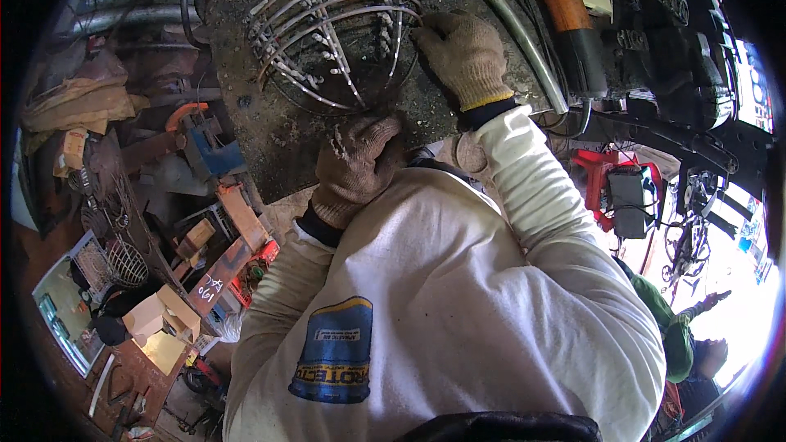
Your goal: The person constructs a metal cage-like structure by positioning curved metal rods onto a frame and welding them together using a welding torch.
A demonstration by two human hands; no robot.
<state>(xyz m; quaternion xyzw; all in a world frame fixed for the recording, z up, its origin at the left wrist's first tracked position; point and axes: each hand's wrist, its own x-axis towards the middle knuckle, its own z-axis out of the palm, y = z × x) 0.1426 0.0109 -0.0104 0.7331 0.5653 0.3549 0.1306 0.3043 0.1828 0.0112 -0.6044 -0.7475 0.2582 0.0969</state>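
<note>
A cage of bent metal bars (336, 20), with rough white lumps along its cross bars, lies on the dark, dirty worktop (254, 143) in front of me. My right hand (465, 57), in a brown knitted glove, is closed at the right rim of the cage, its fingertips against the outer bars. Nearer my body, my left hand (358, 162) in a matching glove is curled just below the near end of the cage. Its fingers are folded in, and whatever they may hold is hidden.
To the right lie a metal tube (524, 45) and an orange and black angle grinder (569, 29). A blue vise (211, 147) stands left of the worktop. Lower left are an open cardboard box (164, 319) and another wire cage (127, 263). A person in green (675, 336) is at far right.
</note>
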